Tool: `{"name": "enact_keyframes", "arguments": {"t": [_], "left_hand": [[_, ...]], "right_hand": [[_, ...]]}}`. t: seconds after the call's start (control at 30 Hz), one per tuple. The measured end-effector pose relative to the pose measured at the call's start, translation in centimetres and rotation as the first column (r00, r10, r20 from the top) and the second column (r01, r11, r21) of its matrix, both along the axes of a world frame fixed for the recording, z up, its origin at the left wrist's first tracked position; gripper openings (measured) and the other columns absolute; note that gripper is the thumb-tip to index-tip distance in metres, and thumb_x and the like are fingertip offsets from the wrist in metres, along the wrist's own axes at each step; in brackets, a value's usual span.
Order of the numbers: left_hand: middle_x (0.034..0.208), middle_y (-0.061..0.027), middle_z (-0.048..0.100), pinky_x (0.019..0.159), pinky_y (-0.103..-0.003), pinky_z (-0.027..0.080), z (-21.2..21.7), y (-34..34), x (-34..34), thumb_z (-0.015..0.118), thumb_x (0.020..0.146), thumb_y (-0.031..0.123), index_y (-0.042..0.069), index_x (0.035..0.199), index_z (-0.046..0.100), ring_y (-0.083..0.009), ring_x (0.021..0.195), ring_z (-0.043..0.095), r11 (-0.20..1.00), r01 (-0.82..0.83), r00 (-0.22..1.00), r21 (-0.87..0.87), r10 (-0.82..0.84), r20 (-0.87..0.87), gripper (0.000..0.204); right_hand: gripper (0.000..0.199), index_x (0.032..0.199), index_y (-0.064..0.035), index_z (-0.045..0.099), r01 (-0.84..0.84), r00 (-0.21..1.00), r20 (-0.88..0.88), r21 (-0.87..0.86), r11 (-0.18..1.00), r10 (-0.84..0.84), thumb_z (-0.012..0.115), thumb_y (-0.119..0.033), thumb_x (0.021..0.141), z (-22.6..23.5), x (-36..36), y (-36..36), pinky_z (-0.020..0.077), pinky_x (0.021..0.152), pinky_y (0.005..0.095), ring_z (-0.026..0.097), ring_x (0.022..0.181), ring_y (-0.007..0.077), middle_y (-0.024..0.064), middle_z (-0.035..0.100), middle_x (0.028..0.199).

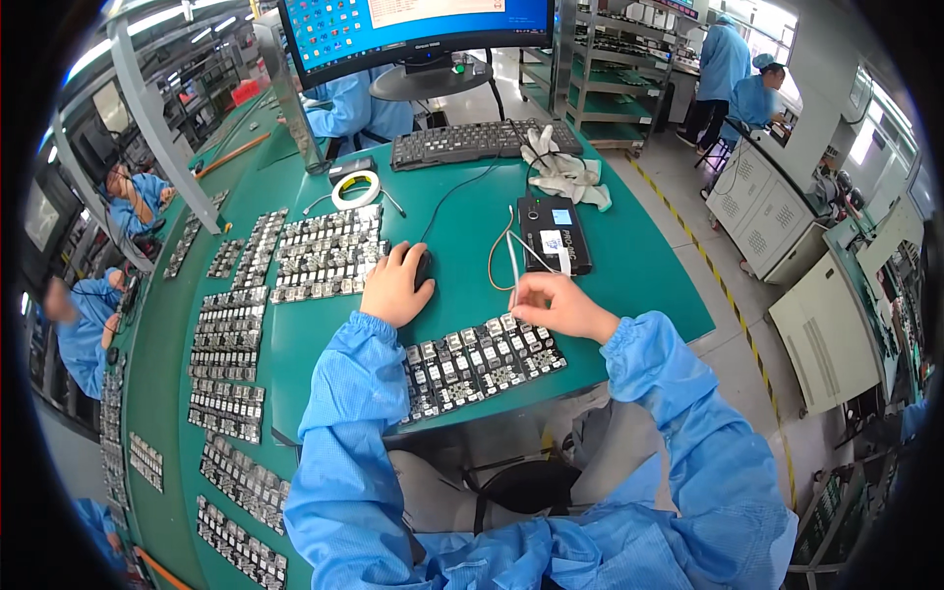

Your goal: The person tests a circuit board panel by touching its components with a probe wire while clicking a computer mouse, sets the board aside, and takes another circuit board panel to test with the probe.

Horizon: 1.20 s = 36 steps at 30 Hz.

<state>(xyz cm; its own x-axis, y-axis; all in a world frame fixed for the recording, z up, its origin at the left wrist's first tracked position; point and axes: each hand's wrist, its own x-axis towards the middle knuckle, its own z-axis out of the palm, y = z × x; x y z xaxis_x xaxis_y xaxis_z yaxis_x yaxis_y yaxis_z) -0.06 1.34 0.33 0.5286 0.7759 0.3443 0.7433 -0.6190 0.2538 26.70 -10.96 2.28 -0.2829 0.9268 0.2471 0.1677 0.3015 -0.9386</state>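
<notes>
My left hand (395, 285) rests over a black computer mouse (424, 265), its fingers bent along the mouse's left and top. My right hand (562, 307) pinches the end of a thin light-grey cable (513, 258) at the far edge of a panel of small circuit boards (482, 366). The fingers hide the cable's tip, so contact with a board cannot be made out. That panel lies flat near the table's front edge, in front of me. Just beyond my right hand sits a black box-shaped device (556, 236) with a small lit screen, and wires run beside it.
More board panels (329, 253) lie in rows on the green table (629, 265) to the left. Toward the back are a keyboard (462, 146), white gloves (568, 169), a tape roll (355, 190) and a monitor (423, 39). Other people in blue coats work nearby.
</notes>
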Motion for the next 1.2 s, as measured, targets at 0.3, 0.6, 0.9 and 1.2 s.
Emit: {"name": "enact_keyframes", "arguments": {"t": [0.3,0.6,0.9,1.2], "left_hand": [[0.135,-0.0189,0.048,0.095,-0.049,0.045,0.5,-0.8,0.3,0.065,0.081,0.03,0.013,0.134,0.046,-0.0407,0.111,0.054,1.0,-0.014,0.999,-0.01,0.013,-0.04,0.059],[0.134,-0.0195,0.048,0.095,-0.049,0.045,0.3,-0.5,0.3,0.065,0.08,0.03,0.013,0.132,0.047,-0.0409,0.111,0.055,1.0,-0.011,0.999,0.017,0.012,-0.035,0.057],[0.129,-0.019,0.051,0.089,-0.048,0.047,0.1,-0.5,0.3,0.066,0.079,0.027,0.013,0.129,0.049,-0.0413,0.104,0.058,0.995,-0.001,1.0,0.095,0.001,-0.003,0.055],[0.13,-0.0182,0.051,0.09,-0.049,0.047,0.2,-0.9,0.3,0.067,0.078,0.028,0.013,0.129,0.05,-0.0408,0.106,0.058,0.997,-0.008,1.0,0.075,0.008,-0.003,0.055]], "right_hand": [[0.013,0.081,-0.0076,0.063,-0.143,0.891,0.453,0.354,0.924,-0.036,0.07,-0.019,0.082,-0.5,-2.8,0.6,0.045,0.078,0.036,0.054,0.087,0.0218,0.0022,0.06,0.083],[0.011,0.081,-0.009,0.065,-0.11,0.881,0.468,0.336,0.936,-0.065,0.072,-0.018,0.081,-1.4,-2.7,1.0,0.0428,0.083,0.0337,0.052,0.093,0.0201,0.0001,0.059,0.091],[0.014,0.079,-0.0098,0.062,-0.151,0.838,0.535,0.414,0.898,-0.106,0.071,-0.021,0.082,-0.7,-3.0,0.7,0.0397,0.084,0.0365,0.051,0.091,0.0221,0.0003,0.058,0.089],[0.013,0.082,-0.0105,0.062,-0.155,0.86,0.503,0.417,0.895,-0.086,0.067,-0.022,0.084,-1.3,-3.0,0.4,0.0398,0.08,0.0372,0.051,0.088,0.0226,0.0009,0.057,0.086]]}}
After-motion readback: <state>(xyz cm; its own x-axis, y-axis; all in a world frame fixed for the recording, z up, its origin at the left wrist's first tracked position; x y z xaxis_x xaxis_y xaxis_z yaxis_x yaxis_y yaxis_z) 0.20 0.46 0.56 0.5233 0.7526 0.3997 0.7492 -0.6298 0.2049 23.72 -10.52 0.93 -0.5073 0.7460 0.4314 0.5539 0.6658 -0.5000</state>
